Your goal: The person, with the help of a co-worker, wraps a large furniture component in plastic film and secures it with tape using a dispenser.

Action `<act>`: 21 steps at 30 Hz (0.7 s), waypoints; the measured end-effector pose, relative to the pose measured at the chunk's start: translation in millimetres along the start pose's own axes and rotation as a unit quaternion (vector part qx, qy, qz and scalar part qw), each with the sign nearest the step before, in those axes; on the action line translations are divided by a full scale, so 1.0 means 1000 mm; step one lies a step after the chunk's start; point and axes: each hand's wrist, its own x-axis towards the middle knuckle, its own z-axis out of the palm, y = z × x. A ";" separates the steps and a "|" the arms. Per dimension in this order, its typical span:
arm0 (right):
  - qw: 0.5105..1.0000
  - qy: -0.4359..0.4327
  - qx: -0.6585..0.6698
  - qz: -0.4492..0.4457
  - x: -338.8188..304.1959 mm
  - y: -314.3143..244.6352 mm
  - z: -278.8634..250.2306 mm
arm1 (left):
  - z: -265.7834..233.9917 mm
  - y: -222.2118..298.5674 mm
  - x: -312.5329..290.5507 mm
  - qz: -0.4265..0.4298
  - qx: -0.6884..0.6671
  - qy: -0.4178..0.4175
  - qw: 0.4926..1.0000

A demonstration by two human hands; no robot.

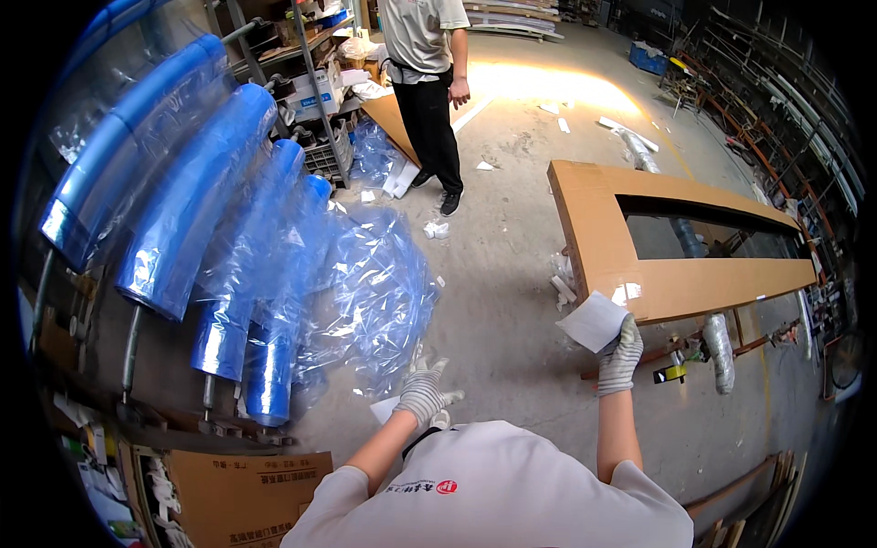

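Both my hands wear grey-and-white striped work gloves. My right hand point(621, 360) is closed on the edge of a white sheet point(592, 321), which may be paper or thin foam. The sheet is tilted at the near corner of a long cardboard-wrapped frame point(598, 239), overlapping it in view; whether they touch I cannot tell. My left hand point(424, 393) is in front of my body, fingers spread, with nothing seen in it. Beside that wrist a white piece point(385, 409) shows, partly hidden by my forearm.
Rolls of blue plastic film point(196, 205) lean on rods at the left, with crumpled film point(379, 283) on the floor beside them. Another person point(429, 91) stands ahead near a loaded shelf point(315, 100). Metal profiles point(776, 110) line the right wall. A cardboard box point(242, 493) is at lower left.
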 end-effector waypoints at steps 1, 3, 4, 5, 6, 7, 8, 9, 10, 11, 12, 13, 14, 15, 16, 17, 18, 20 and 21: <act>1.000 -0.006 -0.012 0.006 -0.006 0.004 0.007 | 0.002 0.003 0.002 0.040 0.019 0.063 0.997; 0.999 -0.014 -0.050 -0.005 -0.021 0.004 0.035 | -0.011 0.021 0.009 0.034 -0.194 -0.048 0.979; 0.999 -0.013 -0.050 -0.003 -0.020 0.008 0.030 | -0.021 0.034 0.009 0.027 -0.392 -0.162 0.905; 0.993 -0.047 -0.107 -0.009 -0.016 0.017 0.021 | -0.024 0.044 0.008 0.026 -0.392 -0.164 0.905; 0.982 -0.089 -0.162 -0.024 -0.024 0.012 0.033 | -0.026 0.052 0.008 0.044 -0.526 -0.227 0.818; 0.967 -0.127 -0.215 -0.046 -0.031 0.005 0.046 | -0.028 0.058 0.010 0.066 -0.644 -0.282 0.708; 0.967 -0.129 -0.214 -0.047 -0.036 0.004 0.052 | -0.030 0.061 0.012 0.066 -0.644 -0.280 0.709; 0.947 -0.230 -0.210 -0.073 -0.038 0.003 0.057 | -0.031 0.065 0.015 0.072 -0.732 -0.333 0.590; 0.917 -0.329 -0.205 -0.097 -0.039 0.002 0.061 | -0.033 0.067 0.016 0.077 -0.801 -0.378 0.457; 0.904 -0.378 -0.186 -0.080 -0.039 0.002 0.065 | -0.035 0.067 0.016 0.079 -0.801 -0.376 0.458; 0.903 -0.378 -0.186 -0.081 -0.043 0.000 0.068 | -0.037 0.066 0.015 0.033 -0.815 -0.325 0.479; 0.894 -0.399 -0.199 -0.048 -0.048 -0.005 0.072 | -0.038 0.064 0.014 -0.013 -0.824 -0.273 0.497; 0.883 -0.419 -0.211 -0.016 -0.051 -0.007 0.074 | -0.038 0.060 0.016 -0.012 -0.824 -0.272 0.497; 0.884 -0.417 -0.211 -0.014 -0.051 -0.006 0.072 | -0.039 0.056 0.018 0.012 -0.765 -0.268 0.585; 0.886 -0.407 -0.222 -0.014 -0.050 -0.004 0.070 | -0.041 0.054 0.020 0.037 -0.697 -0.262 0.666; 0.888 -0.396 -0.233 -0.015 -0.049 -0.002 0.067 | -0.043 0.056 0.016 0.019 -0.706 -0.236 0.668; 0.889 -0.394 -0.233 -0.010 -0.047 0.002 0.063 | -0.042 0.055 0.016 0.014 -0.706 -0.238 0.667; 0.883 -0.406 -0.233 -0.037 -0.044 0.008 0.058 | -0.038 0.051 0.017 0.029 -0.751 -0.234 0.617; 0.891 -0.396 -0.218 -0.043 -0.046 0.011 0.061 | -0.030 0.052 0.018 0.010 -0.771 -0.197 0.606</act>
